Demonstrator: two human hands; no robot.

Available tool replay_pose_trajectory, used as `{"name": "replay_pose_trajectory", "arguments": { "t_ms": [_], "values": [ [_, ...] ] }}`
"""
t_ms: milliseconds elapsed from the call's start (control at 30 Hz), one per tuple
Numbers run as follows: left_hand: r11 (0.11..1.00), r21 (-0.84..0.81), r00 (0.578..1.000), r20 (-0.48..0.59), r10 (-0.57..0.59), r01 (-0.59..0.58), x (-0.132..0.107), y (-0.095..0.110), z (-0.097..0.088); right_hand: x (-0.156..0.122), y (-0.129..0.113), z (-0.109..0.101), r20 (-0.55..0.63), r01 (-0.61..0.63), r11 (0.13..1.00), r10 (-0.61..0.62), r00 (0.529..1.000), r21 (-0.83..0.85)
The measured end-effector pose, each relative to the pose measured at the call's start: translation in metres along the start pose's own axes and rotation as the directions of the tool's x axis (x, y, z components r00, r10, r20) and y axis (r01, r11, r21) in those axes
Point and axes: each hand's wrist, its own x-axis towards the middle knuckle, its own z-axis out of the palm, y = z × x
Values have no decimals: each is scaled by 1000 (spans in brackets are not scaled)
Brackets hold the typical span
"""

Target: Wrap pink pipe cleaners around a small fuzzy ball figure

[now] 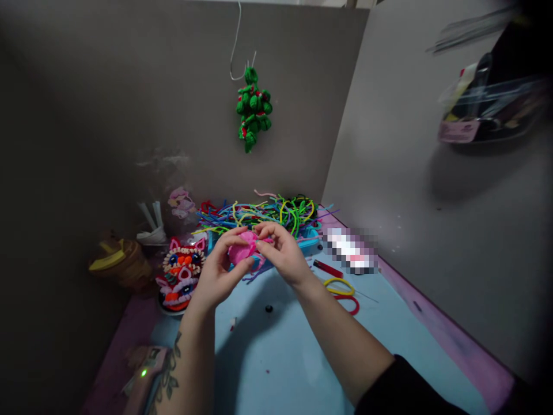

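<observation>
In the head view, my left hand (218,274) holds a bright pink fuzzy piece (242,248), which looks wound from pipe cleaner, between thumb and fingers. My right hand (280,252) pinches the right side of the same piece. Fingers cover part of it, so its full shape is hidden. Just behind both hands, many coloured pipe cleaners (259,210) lie heaped over a blue tray (309,245). Left of my left hand, a bowl (173,312) holds fuzzy animal-face figures (184,271) in orange, pink and purple.
Scissors (339,285) and a red stick-like item (328,268) lie right of my hands. A small black round piece (268,309) sits on the blue mat (276,357). A pink device (149,369) glows green at lower left. A green fuzzy ornament (254,106) hangs behind.
</observation>
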Motion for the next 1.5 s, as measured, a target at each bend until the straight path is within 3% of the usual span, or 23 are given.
{"name": "replay_pose_trajectory", "arguments": {
  "t_ms": [133, 367, 633, 900, 1333, 1500],
  "values": [
    [1000, -11, 1000, -4, 5, -5, 0, -1, -1, -1, -1, -1, -77, 59, 993, -68, 995, -106],
    [1000, 17, 1000, -7, -2, 2, 0, -1, -1, -1, -8, -7, -97, 106, 918, -154, 983, -382],
    [969, 245, 999, 24, 37, -41, 1, 4, 0, 1, -15, -18, 149, 152, 832, -84, 985, -534],
    [947, 312, 993, 112, 40, -73, 1, 8, -4, -1, -23, -18, 124, 66, 894, -12, 992, -443],
    [911, 387, 988, 119, 102, -141, 1, 5, -2, -3, -16, -8, 155, -109, 973, 142, 978, -202],
    [890, 431, 988, 64, 138, -152, 2, 2, -2, -5, -9, 5, 52, -200, 980, 200, 978, -2]
  ]
}}
